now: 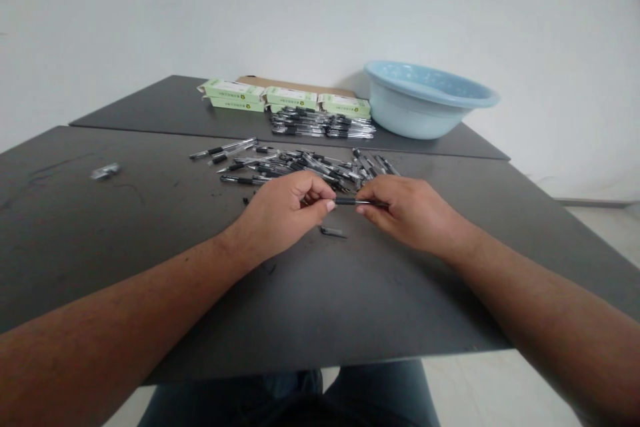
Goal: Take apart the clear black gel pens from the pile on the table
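Between my two hands a pen with a black grip (345, 201) is held level above the dark table (330, 300). My left hand (295, 205) pinches its left part between thumb and fingers. At its right part, the fingers of my right hand (400, 208) are closed round a thin dark piece in line with the pen. A small clear cap (333, 232) with a dark end lies on the table just below the pen. Right behind my hands spreads a loose heap of black and clear pens (310, 163).
Stacked pens (300, 123) lie in front of green and white boxes (293, 97) at the back. A light blue basin (420, 110) stands at the back right. Crumpled clear plastic (105, 171) lies at the left. A seam crosses the table.
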`<state>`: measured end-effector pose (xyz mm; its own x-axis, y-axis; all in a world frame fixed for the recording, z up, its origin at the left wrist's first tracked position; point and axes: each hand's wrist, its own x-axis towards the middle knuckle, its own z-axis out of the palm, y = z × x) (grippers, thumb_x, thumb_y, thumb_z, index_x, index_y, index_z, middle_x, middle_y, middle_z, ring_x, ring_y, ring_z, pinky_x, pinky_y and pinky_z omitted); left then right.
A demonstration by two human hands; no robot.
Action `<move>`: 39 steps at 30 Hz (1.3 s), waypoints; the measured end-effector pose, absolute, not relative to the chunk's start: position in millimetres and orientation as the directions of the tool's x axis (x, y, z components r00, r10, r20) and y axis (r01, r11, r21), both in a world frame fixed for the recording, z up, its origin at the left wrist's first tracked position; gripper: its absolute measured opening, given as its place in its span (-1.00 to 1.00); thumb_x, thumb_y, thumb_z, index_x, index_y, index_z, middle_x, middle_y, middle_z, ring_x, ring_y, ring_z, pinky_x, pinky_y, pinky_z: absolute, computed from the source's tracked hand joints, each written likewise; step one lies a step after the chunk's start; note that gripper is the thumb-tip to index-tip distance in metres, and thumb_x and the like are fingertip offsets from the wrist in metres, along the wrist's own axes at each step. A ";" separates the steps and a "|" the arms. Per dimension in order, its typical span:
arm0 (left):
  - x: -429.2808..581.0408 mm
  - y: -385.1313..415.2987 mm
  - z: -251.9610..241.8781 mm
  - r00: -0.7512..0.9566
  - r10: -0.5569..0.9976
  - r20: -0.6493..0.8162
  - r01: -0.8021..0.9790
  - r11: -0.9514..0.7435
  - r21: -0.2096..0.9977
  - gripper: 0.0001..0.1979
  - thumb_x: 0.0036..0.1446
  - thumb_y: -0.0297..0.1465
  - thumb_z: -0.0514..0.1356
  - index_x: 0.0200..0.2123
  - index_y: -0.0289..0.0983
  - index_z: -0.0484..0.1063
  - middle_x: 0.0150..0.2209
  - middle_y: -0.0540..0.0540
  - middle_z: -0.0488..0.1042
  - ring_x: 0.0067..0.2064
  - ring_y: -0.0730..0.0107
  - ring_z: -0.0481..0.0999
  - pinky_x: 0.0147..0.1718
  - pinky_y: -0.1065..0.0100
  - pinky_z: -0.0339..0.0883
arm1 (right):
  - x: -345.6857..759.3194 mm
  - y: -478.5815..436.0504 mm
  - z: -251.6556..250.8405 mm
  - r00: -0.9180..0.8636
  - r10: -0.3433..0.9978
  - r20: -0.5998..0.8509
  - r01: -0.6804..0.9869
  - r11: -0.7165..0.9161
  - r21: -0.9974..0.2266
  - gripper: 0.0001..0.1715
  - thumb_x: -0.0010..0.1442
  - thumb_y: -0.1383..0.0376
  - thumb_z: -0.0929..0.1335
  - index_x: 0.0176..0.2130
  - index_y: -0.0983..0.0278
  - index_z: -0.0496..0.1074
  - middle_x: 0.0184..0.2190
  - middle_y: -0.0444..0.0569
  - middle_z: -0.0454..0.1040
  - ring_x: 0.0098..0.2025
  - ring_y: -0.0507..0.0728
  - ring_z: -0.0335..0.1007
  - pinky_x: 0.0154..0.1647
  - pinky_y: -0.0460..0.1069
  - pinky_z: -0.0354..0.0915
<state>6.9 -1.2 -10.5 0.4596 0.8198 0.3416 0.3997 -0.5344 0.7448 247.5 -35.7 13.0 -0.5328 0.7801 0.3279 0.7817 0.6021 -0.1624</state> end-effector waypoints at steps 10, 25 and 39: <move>6.4 -1.1 -14.7 0.453 0.825 0.337 0.370 -0.518 0.771 -0.90 0.19 -0.32 0.28 -0.24 -0.21 0.51 -0.34 0.02 0.63 -0.31 0.38 0.63 -0.34 0.40 0.45 | 246.7 -36.0 15.3 -0.519 0.787 0.333 0.769 0.600 -0.221 -0.82 0.31 0.25 0.36 -0.11 0.25 0.49 -0.24 -0.03 0.60 -0.21 0.12 0.52 -0.20 -0.05 0.30; 6.1 -1.5 -14.4 0.462 0.814 0.352 0.376 -0.539 0.754 -0.90 0.20 -0.33 0.28 -0.22 -0.20 0.52 -0.33 0.02 0.63 -0.28 0.40 0.63 -0.33 0.41 0.44 | 245.6 -37.1 16.3 -0.506 0.802 0.316 0.761 0.588 -0.273 -0.82 0.33 0.24 0.34 -0.13 0.25 0.49 -0.26 -0.06 0.60 -0.25 0.08 0.51 -0.23 -0.07 0.26; 7.5 -3.1 -12.3 0.462 0.826 0.323 0.386 -0.515 0.766 -0.88 0.19 -0.31 0.27 -0.23 -0.21 0.52 -0.32 -0.01 0.63 -0.27 0.34 0.63 -0.35 0.39 0.45 | 243.9 -36.1 14.8 -0.532 0.814 0.232 0.765 0.580 -0.281 -0.80 0.37 0.22 0.30 -0.16 0.24 0.49 -0.29 -0.06 0.59 -0.26 0.10 0.50 -0.25 -0.05 0.26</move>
<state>7.5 -3.1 -12.3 0.4615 0.8262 0.3231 0.3857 -0.5149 0.7656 243.9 -36.1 14.8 -0.5323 0.8141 0.2320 0.7646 0.5800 -0.2811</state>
